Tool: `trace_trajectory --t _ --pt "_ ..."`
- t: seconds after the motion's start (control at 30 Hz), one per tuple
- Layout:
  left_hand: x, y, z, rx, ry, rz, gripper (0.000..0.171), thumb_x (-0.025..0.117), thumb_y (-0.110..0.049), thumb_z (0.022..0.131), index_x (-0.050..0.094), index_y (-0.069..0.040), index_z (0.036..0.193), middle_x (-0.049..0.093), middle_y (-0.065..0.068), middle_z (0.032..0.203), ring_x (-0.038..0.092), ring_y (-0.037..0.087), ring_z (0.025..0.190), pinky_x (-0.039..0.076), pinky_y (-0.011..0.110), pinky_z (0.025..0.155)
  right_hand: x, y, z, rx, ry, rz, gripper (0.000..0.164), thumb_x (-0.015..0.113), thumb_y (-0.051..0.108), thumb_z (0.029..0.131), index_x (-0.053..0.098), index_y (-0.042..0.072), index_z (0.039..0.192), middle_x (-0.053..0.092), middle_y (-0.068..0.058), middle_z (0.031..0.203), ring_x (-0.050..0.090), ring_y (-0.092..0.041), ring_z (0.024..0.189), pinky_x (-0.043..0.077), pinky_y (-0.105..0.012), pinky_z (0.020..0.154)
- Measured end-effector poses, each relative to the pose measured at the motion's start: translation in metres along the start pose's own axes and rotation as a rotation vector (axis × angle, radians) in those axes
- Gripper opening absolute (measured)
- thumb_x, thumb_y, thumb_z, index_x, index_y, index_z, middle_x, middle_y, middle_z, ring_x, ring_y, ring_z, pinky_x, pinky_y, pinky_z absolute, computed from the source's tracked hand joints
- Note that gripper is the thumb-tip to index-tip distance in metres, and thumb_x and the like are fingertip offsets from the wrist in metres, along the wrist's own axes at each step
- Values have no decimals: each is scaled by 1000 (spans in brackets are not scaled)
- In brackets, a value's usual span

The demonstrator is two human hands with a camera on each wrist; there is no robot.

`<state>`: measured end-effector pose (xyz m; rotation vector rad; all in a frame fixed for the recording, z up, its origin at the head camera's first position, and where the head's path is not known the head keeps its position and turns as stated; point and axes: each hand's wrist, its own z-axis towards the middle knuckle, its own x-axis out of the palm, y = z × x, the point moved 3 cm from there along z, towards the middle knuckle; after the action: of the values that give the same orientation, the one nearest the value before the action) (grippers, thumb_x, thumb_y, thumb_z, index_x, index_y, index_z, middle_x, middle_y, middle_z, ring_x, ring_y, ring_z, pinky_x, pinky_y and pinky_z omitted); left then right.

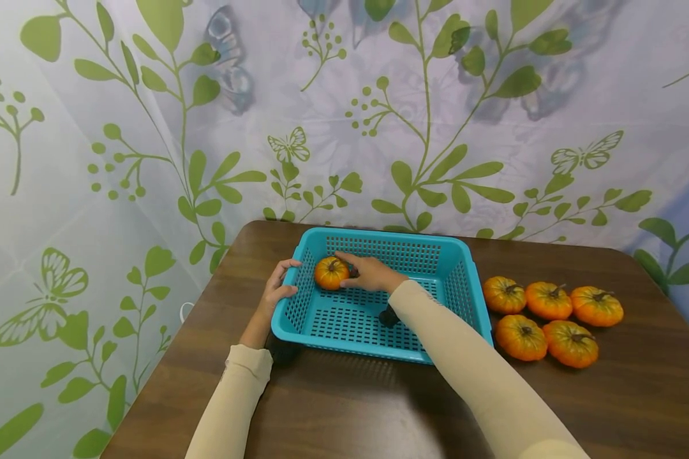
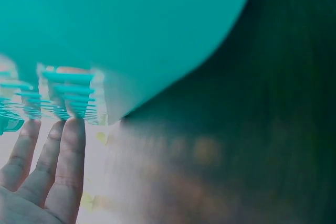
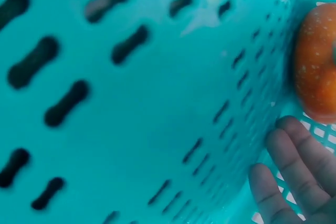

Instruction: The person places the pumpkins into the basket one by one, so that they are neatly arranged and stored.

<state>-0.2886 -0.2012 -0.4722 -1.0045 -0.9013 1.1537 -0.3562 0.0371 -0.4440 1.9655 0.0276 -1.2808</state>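
In the head view, a small orange pumpkin [image 1: 331, 273] sits in the left end of a turquoise plastic basket [image 1: 350, 350]. My right hand [image 1: 370, 274] reaches into the basket, its thumb and forefinger right at the pumpkin's right side. The right wrist view has three extended fingers [image 3: 296, 169] beside the pumpkin [image 3: 317, 64], a small gap between. My left hand [image 1: 275, 290] is at the basket's left rim, thumb by the edge. In the left wrist view, its straight fingers [image 2: 68, 166] touch the slotted side wall [image 2: 73, 87] from outside.
Several more orange pumpkins [image 1: 551, 301] stand grouped on the brown wooden table [image 1: 344, 414], right of the basket. A patterned cloth backdrop [image 1: 321, 127] hangs behind the table and along its left side.
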Motion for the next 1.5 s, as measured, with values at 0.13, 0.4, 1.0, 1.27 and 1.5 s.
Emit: trace_trajectory --t 0.13,0.4,1.0,1.27,1.5 --pt "0 0 0 -5 -1 10 57 47 -4 84 37 13 137 44 46 146 53 48 125 53 30 95 0 -3 1 -4 15 48 84 72 29 105 24 19 173 49 -24 162 57 -39 140 45 -57 115" --pt "-1 2 0 -9 -7 10 57 47 -3 83 38 14 137 44 46 145 53 49 124 53 30 94 -8 -6 -2 -2 48 133 84 73 29 104 26 17 172 53 -28 155 55 -44 140 45 -60 113" --pt "-1 0 -1 -2 5 19 56 48 -3 85 37 14 137 45 46 143 57 45 118 55 30 92 -42 1 -16 -66 26 342 64 70 15 105 44 -1 161 44 -30 161 50 -48 145 47 -55 114" --pt "-1 -1 -2 -6 15 8 56 47 -4 86 35 14 137 45 46 143 57 46 119 56 31 92 -53 13 -26 -62 -3 421 61 70 16 105 47 4 161 45 -29 161 53 -44 143 46 -55 114" --pt "-3 3 0 -12 18 14 57 49 -4 84 38 13 137 45 46 144 55 51 120 55 30 92 -61 20 -34 -100 -25 485 60 69 12 105 47 2 160 51 -30 156 54 -45 141 44 -59 115"
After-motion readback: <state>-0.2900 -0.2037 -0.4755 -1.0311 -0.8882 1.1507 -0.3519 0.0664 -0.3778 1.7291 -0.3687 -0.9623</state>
